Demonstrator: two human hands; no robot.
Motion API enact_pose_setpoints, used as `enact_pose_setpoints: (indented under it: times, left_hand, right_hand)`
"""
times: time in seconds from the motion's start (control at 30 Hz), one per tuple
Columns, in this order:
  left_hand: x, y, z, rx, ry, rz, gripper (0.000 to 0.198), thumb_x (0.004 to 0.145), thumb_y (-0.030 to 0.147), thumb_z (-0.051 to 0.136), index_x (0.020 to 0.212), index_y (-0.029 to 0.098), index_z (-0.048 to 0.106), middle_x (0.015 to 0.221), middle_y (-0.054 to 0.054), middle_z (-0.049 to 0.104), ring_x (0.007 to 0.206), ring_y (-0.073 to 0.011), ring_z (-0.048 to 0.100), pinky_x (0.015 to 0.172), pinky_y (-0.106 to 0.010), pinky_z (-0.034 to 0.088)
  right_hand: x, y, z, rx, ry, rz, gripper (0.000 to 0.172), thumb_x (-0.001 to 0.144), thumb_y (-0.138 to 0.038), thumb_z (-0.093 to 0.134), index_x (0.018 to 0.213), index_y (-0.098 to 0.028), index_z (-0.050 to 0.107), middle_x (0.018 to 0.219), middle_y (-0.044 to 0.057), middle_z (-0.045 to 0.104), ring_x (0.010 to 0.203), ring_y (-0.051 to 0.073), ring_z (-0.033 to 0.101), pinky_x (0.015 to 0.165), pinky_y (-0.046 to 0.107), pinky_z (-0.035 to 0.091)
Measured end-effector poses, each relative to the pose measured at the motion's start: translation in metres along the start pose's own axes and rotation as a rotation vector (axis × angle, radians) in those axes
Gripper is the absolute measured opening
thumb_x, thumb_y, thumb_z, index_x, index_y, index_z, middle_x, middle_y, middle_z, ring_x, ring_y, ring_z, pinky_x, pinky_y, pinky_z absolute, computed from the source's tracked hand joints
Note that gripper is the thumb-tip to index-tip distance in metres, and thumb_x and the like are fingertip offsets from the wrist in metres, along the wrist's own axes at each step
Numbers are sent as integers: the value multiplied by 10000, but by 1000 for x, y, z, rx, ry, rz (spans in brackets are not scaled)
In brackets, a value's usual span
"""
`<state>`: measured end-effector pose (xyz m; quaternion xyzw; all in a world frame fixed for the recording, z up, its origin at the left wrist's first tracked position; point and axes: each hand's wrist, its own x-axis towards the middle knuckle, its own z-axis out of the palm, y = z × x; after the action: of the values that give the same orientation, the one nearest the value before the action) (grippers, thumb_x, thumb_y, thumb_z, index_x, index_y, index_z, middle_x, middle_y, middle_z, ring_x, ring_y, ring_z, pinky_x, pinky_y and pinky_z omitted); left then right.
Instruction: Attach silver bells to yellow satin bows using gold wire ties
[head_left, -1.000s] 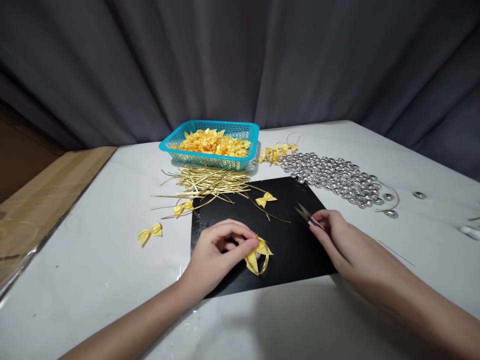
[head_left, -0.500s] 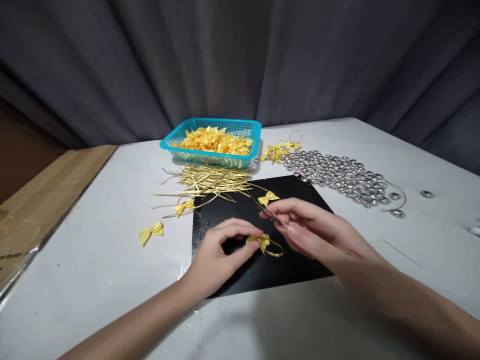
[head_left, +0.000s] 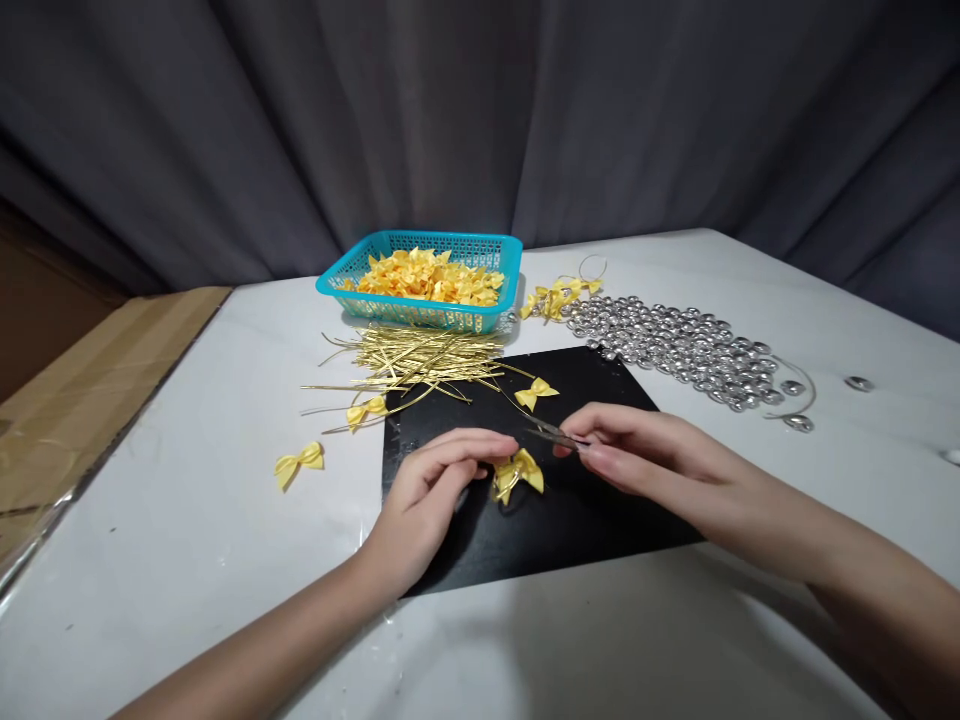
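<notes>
My left hand [head_left: 431,490] pinches a small yellow ribbon bow [head_left: 519,471] with a gold wire loop, just above the black mat [head_left: 525,540]. My right hand [head_left: 637,455] grips small metal snips [head_left: 553,434], their tips pointing left and almost touching the bow. Both hands are closed and sit over the middle of the mat.
A teal basket [head_left: 420,278] of yellow bows stands at the back, with a heap of gold wire ties [head_left: 420,360] before it. Loose bows [head_left: 300,463] lie left of the mat, another bow [head_left: 537,392] lies on it. Several silver beads [head_left: 675,345] spread at right. Cardboard [head_left: 82,390] lies far left.
My right hand has brought the snips from the mat's right side over to the bow. The left hand has turned the bow and shifted it slightly.
</notes>
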<state>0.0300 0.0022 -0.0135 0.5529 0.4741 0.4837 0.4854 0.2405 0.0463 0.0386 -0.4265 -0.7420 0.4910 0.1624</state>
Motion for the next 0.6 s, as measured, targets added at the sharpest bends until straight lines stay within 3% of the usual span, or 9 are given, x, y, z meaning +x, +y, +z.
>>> enact_pose_setpoints:
  times: [0.27,0.6]
  left_hand:
    - [3,-2,5,132,123,23,102,764,159,645,808,189,732,891,-41,725,874,-162,642,835,-270,485]
    - [4,-5,7,273,54,-17,199,710,133,677,888,223,687,998,-26,675,941,-175,614,781,-274,474]
  right_hand:
    - [2,5,0,-60,37,-10,301,908,-453,424,921,-198,583,790,19,552,695,147,481,548,224,331]
    - [2,-1,6,-158,-38,19,271,909,-378,423,798,-169,555,662,-12,448,589,107,368,510,203,305]
